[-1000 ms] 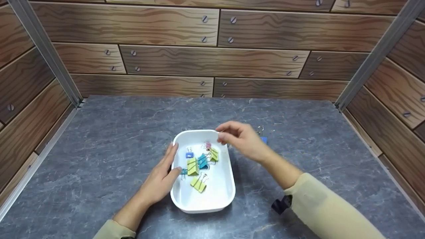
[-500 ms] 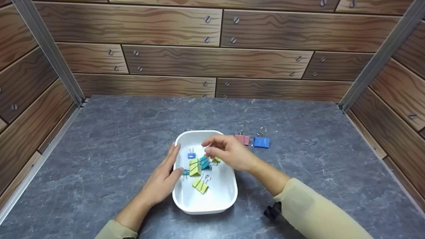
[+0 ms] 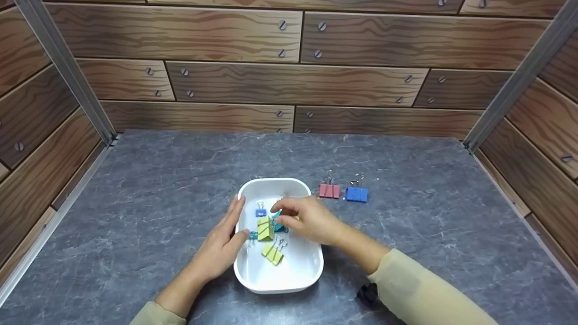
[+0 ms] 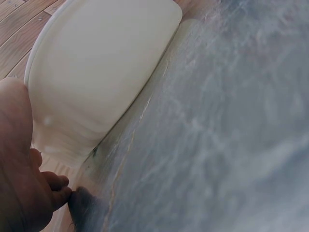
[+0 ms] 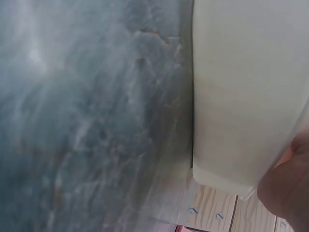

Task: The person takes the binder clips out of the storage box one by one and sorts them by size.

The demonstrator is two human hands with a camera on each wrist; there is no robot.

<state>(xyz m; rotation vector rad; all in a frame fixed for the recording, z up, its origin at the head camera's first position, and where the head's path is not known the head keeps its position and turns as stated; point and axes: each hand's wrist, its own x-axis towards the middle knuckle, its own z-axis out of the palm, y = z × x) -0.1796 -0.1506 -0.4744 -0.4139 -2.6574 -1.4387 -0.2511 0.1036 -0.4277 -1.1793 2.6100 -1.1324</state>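
A white plastic tub [image 3: 289,282] stands on the table. My left hand [image 3: 219,248] holds its left side, thumb over the rim and fingers along the outer wall; the left wrist view shows this wall [image 4: 106,58] close up. Over the tub's right side reaches my right hand [image 3: 311,221], thumb and forefinger apart above a teal binder clip [image 3: 279,227] that they partly cover. Whether they touch it, I cannot tell. Beside it lie a yellow-green binder clip [image 3: 265,229], another yellow-green binder clip [image 3: 273,254], a small blue binder clip [image 3: 261,212] and a small teal binder clip [image 3: 253,235].
Behind the tub to the right, a pink binder clip [image 3: 329,191] and a large blue binder clip [image 3: 357,194] stand side by side on the grey marbled table [image 3: 180,180]. Wood-patterned walls [image 3: 226,81] enclose the table at the back and sides.
My right hand has come from the tub's far right rim down and left, over the clips inside. The pink and blue clips outside are now uncovered. My left hand keeps its place.
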